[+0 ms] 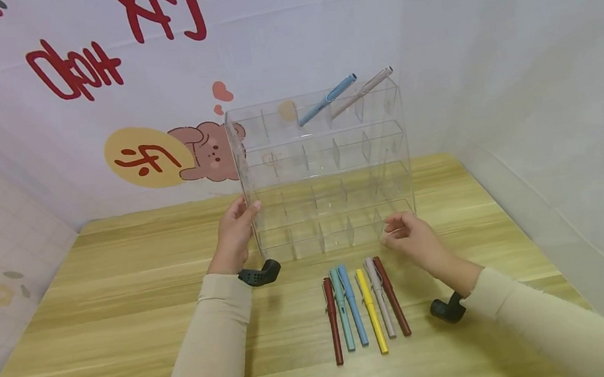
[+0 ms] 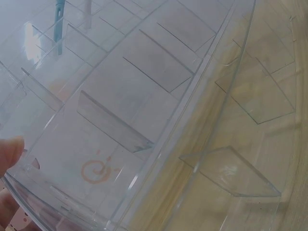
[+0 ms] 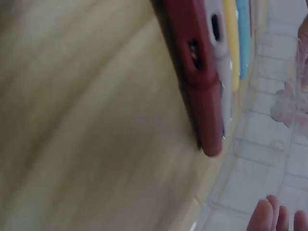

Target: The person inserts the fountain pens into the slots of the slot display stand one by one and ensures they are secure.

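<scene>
A clear acrylic pen rack (image 1: pixel 329 207) with tiers of small compartments stands upright on the table. My left hand (image 1: pixel 233 237) grips its left side edge, thumb in front and the other fingers behind. In the left wrist view the thumb (image 2: pixel 9 153) shows at the rack's edge. My right hand (image 1: pixel 411 239), fingers loosely bent and holding nothing, is at the rack's lower right corner. A blue pen (image 1: pixel 328 99) and a pale grey pen (image 1: pixel 362 92) lean in the top tier. Several capped pens lie in front, among them a yellow pen (image 1: pixel 372 311) and a maroon pen (image 1: pixel 391 296).
The wooden table (image 1: pixel 125 308) reaches back to a white printed cloth (image 1: pixel 306 32) behind the rack. Another cloth (image 1: pixel 548 92) hangs along the right side. A black wrist camera (image 1: pixel 447 309) sits at the right cuff, close above the table.
</scene>
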Demonstrator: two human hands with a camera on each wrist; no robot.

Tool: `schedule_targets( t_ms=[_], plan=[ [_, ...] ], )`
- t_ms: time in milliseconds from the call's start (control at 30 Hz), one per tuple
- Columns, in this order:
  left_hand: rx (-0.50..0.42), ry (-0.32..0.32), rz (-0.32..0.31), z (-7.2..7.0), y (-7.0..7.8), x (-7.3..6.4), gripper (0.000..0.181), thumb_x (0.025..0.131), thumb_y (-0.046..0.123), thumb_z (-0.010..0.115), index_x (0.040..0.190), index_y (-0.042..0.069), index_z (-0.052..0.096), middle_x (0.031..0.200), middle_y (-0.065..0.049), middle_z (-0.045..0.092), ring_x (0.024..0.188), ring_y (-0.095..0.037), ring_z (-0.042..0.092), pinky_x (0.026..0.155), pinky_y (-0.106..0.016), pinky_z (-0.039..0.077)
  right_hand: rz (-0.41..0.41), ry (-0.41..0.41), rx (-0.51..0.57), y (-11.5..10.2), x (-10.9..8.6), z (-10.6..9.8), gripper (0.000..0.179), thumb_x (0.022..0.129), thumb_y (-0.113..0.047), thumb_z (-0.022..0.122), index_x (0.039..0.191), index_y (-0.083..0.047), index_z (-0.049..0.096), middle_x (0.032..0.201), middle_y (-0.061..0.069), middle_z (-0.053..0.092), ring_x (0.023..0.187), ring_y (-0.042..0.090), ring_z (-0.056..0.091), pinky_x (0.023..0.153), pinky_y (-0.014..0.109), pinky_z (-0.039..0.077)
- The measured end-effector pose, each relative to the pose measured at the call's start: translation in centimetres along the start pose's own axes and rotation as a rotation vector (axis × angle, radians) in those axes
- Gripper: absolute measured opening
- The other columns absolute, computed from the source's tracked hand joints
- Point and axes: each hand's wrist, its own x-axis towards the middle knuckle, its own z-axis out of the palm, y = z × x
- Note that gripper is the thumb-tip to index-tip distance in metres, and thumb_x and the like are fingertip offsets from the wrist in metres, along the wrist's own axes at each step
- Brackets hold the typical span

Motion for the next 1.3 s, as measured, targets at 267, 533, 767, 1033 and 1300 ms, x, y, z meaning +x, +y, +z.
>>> schedule_targets(
  t_ms=[267, 533, 767, 1033, 1300],
  plan=[
    [-0.003, 0.008, -0.001, 0.0, -0.1, 0.0, 0.057, 0.098, 0.030, 0.057, 0.150, 0.018, 0.037, 0.151, -0.008, 0.035, 0.137, -0.026, 0.034, 0.112, -0.049, 0.029, 0.019, -0.069, -0.053, 0.9, -0.5, 1.4, 0.043, 0.085, -0.004, 0.067, 0.123, 0.012, 0.052, 0.112, 0.027, 0.058, 0.102, 0.037, 0.058, 0.082, 0.041, 0.052],
    [-0.011, 0.004, 0.004, 0.0, 0.0, -0.1, 0.057, 0.099, 0.028, 0.056, 0.150, 0.017, 0.035, 0.151, -0.009, 0.035, 0.137, -0.026, 0.034, 0.112, -0.049, 0.029, 0.085, -0.137, -0.128, 1.5, -0.7, 2.1, 0.046, 0.083, -0.008, 0.071, 0.122, 0.008, 0.053, 0.116, 0.025, 0.058, 0.108, 0.040, 0.057, 0.086, 0.048, 0.050],
    [-0.007, 0.003, 0.004, 0.0, -0.1, 0.1, 0.057, 0.098, 0.030, 0.057, 0.150, 0.019, 0.036, 0.150, -0.008, 0.036, 0.136, -0.026, 0.036, 0.111, -0.049, 0.030, 0.107, -0.165, -0.222, 1.2, -0.9, 2.6, 0.044, 0.080, -0.005, 0.072, 0.120, 0.005, 0.056, 0.114, 0.022, 0.061, 0.108, 0.038, 0.058, 0.089, 0.050, 0.048],
    [-0.011, 0.005, 0.002, -0.1, -0.2, 0.1, 0.058, 0.098, 0.030, 0.057, 0.151, 0.018, 0.035, 0.150, -0.008, 0.036, 0.136, -0.026, 0.035, 0.111, -0.049, 0.029, 0.089, -0.176, -0.276, 1.3, -0.7, 2.9, 0.042, 0.079, -0.003, 0.072, 0.117, 0.005, 0.058, 0.111, 0.020, 0.062, 0.102, 0.034, 0.059, 0.087, 0.048, 0.049],
    [0.001, 0.006, -0.010, -0.1, 0.0, 0.0, 0.058, 0.098, 0.030, 0.057, 0.151, 0.019, 0.034, 0.151, -0.008, 0.035, 0.137, -0.027, 0.034, 0.112, -0.049, 0.029, 0.052, -0.204, -0.314, 1.0, -0.6, 2.9, 0.035, 0.078, -0.003, 0.072, 0.110, 0.006, 0.062, 0.102, 0.018, 0.066, 0.096, 0.031, 0.061, 0.084, 0.047, 0.050]
  ],
)
